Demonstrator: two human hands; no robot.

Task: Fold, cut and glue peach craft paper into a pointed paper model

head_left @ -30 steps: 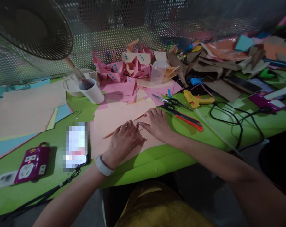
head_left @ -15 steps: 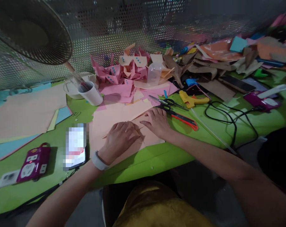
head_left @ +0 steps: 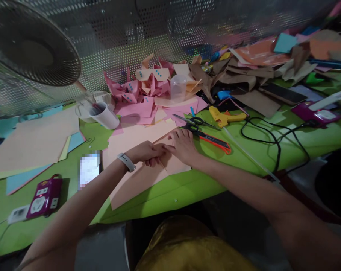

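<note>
Overall light: dim, cool, low in contrast. Your landmark: large flat peach paper sheet (head_left: 131,184), evenly dull. Behind it: grey perforated metal screen (head_left: 116,45), pale light showing through its holes. Left of it: flat rectangular phone (head_left: 89,170), your brightest patch, its lit screen broken into coarse pixels. On it: soft shadow around your bare left hand (head_left: 147,151) and bare right hand (head_left: 183,145), finger detail smeared. Right of it: smooth green table covering (head_left: 317,143), faint sheen. Farther right, behind it: crinkled orange plastic wrapping (head_left: 260,52), whitish glare. Your frame edges: wide-angle stretch, softened detail.
</note>
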